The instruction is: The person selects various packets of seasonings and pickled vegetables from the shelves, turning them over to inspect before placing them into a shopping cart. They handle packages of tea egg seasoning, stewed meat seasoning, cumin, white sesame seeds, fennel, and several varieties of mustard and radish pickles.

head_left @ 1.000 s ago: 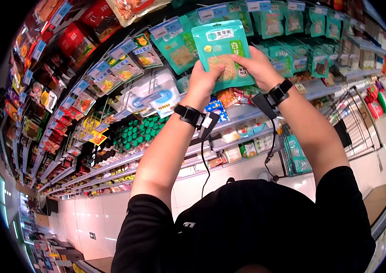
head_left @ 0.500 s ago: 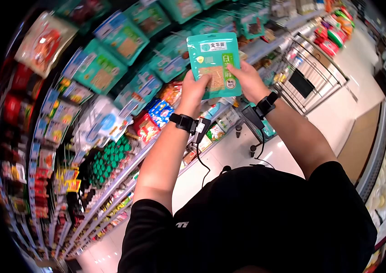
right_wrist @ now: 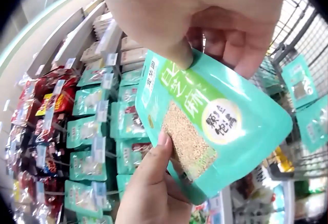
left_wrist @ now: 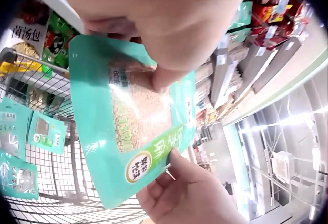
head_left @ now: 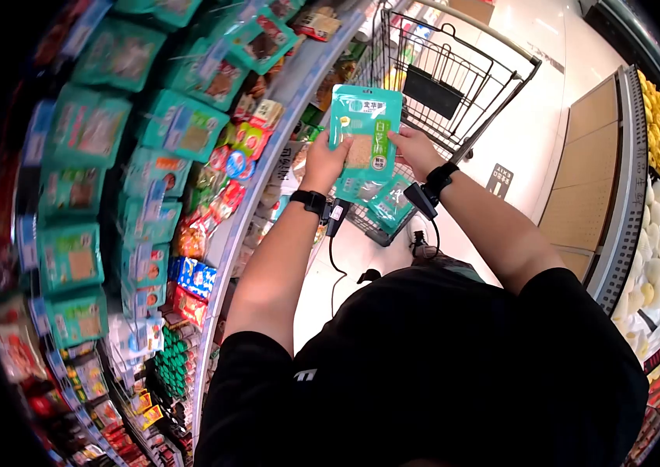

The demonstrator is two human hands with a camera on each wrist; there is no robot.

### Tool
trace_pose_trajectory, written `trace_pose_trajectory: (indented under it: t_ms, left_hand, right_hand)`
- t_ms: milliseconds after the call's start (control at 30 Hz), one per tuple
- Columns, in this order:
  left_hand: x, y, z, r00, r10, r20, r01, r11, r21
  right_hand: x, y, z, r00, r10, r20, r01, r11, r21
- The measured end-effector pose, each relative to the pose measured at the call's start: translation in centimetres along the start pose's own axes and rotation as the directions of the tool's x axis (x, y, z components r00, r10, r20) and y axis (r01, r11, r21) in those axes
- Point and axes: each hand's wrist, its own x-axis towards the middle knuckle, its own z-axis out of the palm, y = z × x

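Both hands hold a teal pouch of white sesame seeds (head_left: pixel 362 117) upright in front of the body, its printed front facing me. My left hand (head_left: pixel 324 163) grips the left side, its thumb pressed on the clear window that shows the pale seeds (right_wrist: pixel 187 137). The right hand (head_left: pixel 417 152) pinches the opposite edge, thumb on the green label strip and fingers behind, as the right wrist view shows. Just below the pouch, more teal pouches (head_left: pixel 390 208) lie in a wire shopping cart (head_left: pixel 466 140).
Shelves on the left carry hanging teal pouches (head_left: pixel 73 257), with red and blue packets (head_left: pixel 194 279) lower down. A produce stand (head_left: pixel 617 179) with yellow and white goods is on the right. An exit sign (head_left: pixel 501 180) marks the tiled floor between.
My body and view have turned right, away from the shelf, and the held pouch has come round in front of the cart. Both hands keep their grip on it.
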Motion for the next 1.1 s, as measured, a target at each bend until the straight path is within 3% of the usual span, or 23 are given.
trace_pose_trajectory:
  t_ms: [33,133,167,200,267,300,333,400,467,500,533,567,633,733,767,800,833,867,933,967,1000,1067,1100]
  left_hand:
    - [1.0,-0.2,1.4,0.992,-0.100,0.080,0.103,0.994,-0.032]
    - [4.0,-4.8,7.5,0.981,-0.181,0.062,0.187,0.978,-0.091]
    - [4.6,-6.7,9.5,0.971,-0.223,0.084,0.224,0.975,-0.005]
    - [4.9,-7.4,10.9,0.967,-0.239,0.093,0.240,0.971,-0.003]
    - [5.3,-9.1,13.4,0.893,-0.406,0.195,0.406,0.913,0.044]
    - [5.7,-13.1,15.4,0.898,-0.397,0.192,0.386,0.918,0.093]
    - [6.5,-13.6,16.2,0.891,-0.412,0.193,0.399,0.911,0.104]
    - [7.7,-13.8,17.0,0.811,-0.538,0.230,0.457,0.828,0.324]
    - [9.1,-16.0,18.2,0.814,-0.531,0.235,0.430,0.823,0.371]
    - [10.1,-17.3,19.0,0.825,-0.518,0.226,0.410,0.824,0.392]
    - [10.9,-19.1,19.8,0.833,-0.509,0.215,0.396,0.821,0.411]
    - [11.6,-22.9,21.0,0.875,-0.445,0.190,0.311,0.817,0.485]
    - [13.9,-25.5,22.1,0.859,-0.458,0.230,0.332,0.839,0.432]
    - [16.1,-24.9,21.9,0.844,-0.461,0.274,0.374,0.872,0.316]
    - [16.8,-26.0,22.1,0.858,-0.424,0.290,0.325,0.886,0.332]
    - [17.7,-27.1,22.1,0.872,-0.383,0.304,0.272,0.897,0.349]
    - [18.8,-28.0,22.0,0.788,-0.444,0.427,0.347,0.893,0.288]
    - [19.2,-29.9,22.7,0.787,-0.450,0.422,0.357,0.890,0.284]
    - [19.1,-31.7,23.2,0.949,-0.152,0.277,0.063,0.950,0.305]
    - [18.2,-32.1,23.7,0.972,-0.079,0.223,-0.018,0.916,0.402]
    - [18.5,-32.5,23.9,0.974,-0.081,0.212,-0.012,0.914,0.406]
    - [18.6,-33.5,23.7,0.898,-0.029,0.439,-0.177,0.889,0.422]
    - [17.9,-32.5,23.5,0.914,-0.022,0.406,-0.058,0.982,0.182]
  right_hand:
    - [2.5,1.6,-1.8,0.999,0.026,-0.032,-0.027,0.999,-0.034]
    - [7.0,6.4,-5.2,0.973,0.176,-0.148,-0.183,0.982,-0.036]
    - [7.0,7.3,-5.7,0.971,0.214,-0.105,-0.214,0.977,0.011]
    - [8.6,9.6,-6.4,0.950,0.256,-0.178,-0.280,0.951,-0.129]
    - [10.3,12.8,-7.3,0.902,0.371,-0.220,-0.404,0.906,-0.128]
    - [12.2,15.5,-7.8,0.895,0.390,-0.217,-0.422,0.898,-0.126]
    - [14.2,19.1,-8.5,0.870,0.450,-0.203,-0.472,0.879,-0.075]
    - [16.5,22.0,-8.7,0.828,0.530,-0.183,-0.545,0.837,-0.038]
    - [18.3,22.3,-8.1,0.779,0.574,-0.252,-0.614,0.781,-0.117]
    - [21.0,27.2,-8.9,0.797,0.512,-0.321,-0.595,0.756,-0.272]
    - [21.9,27.3,-9.1,0.791,0.522,-0.320,-0.605,0.747,-0.277]
    - [23.2,27.4,-9.1,0.800,0.516,-0.307,-0.587,0.780,-0.218]
    - [24.0,23.6,-8.0,0.781,0.537,-0.318,-0.598,0.789,-0.137]
    - [28.9,28.5,-9.3,0.805,0.549,-0.224,-0.586,0.794,-0.163]
    - [29.4,26.7,-9.4,0.789,0.600,-0.130,-0.614,0.777,-0.137]
    - [29.9,25.5,-9.2,0.785,0.606,-0.126,-0.619,0.772,-0.143]
    - [30.1,24.7,-8.8,0.785,0.604,-0.137,-0.617,0.783,-0.080]
    - [30.6,24.4,-8.5,0.788,0.598,-0.147,-0.606,0.795,-0.019]
    - [31.2,24.9,-8.3,0.777,0.619,-0.113,-0.625,0.780,-0.023]
    - [31.4,24.9,-8.2,0.770,0.633,-0.083,-0.636,0.771,-0.019]
    - [31.7,25.0,-8.2,0.763,0.645,-0.050,-0.646,0.763,-0.016]
    - [31.2,25.4,-8.1,0.718,0.695,-0.039,-0.696,0.714,-0.070]
    - [31.1,27.3,-8.5,0.739,0.672,-0.047,-0.672,0.733,-0.104]
